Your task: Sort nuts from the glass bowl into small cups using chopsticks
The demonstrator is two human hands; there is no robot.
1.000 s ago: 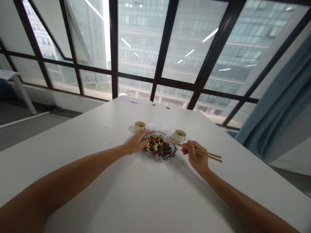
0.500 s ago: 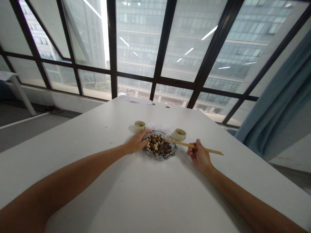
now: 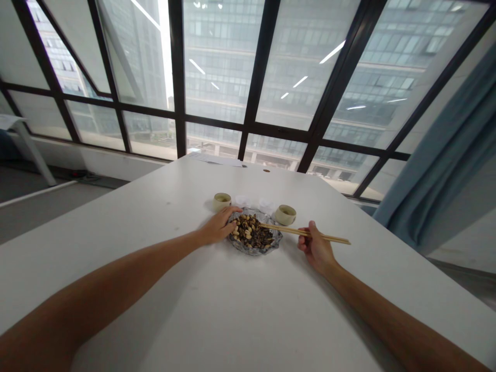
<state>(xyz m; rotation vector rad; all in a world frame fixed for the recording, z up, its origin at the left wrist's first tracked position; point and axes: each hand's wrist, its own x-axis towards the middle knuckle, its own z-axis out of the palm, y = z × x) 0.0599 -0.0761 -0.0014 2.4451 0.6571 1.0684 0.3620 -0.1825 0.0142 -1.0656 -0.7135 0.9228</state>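
Note:
A clear glass bowl [image 3: 253, 252] with a wavy rim stands on the white table, filled with pale nuts in shell [image 3: 242, 227] and dark seeds [image 3: 265, 237]. My left hand [image 3: 220, 226] holds the bowl's left rim, fingers along the far side and thumb at the near side. To the right of the bowl, my right hand [image 3: 315, 248] is closed round a pair of wooden chopsticks [image 3: 289, 228]. Their tips reach into the bowl among the nuts and seeds. Whether anything is pinched between the tips is too small to tell.
Two pale green cups stand behind the bowl, the left cup [image 3: 222, 200] and the right cup [image 3: 285, 214]. Clear, faint items [image 3: 253, 202] lie between them. Papers [image 3: 215, 159] rest at the far edge of the table [image 3: 232, 310]. A blue curtain [image 3: 430, 170] hangs at right.
The chopsticks have shifted slightly left, their tips going a little further into the bowl, and my right hand has moved slightly with them. My left hand stays on the rim.

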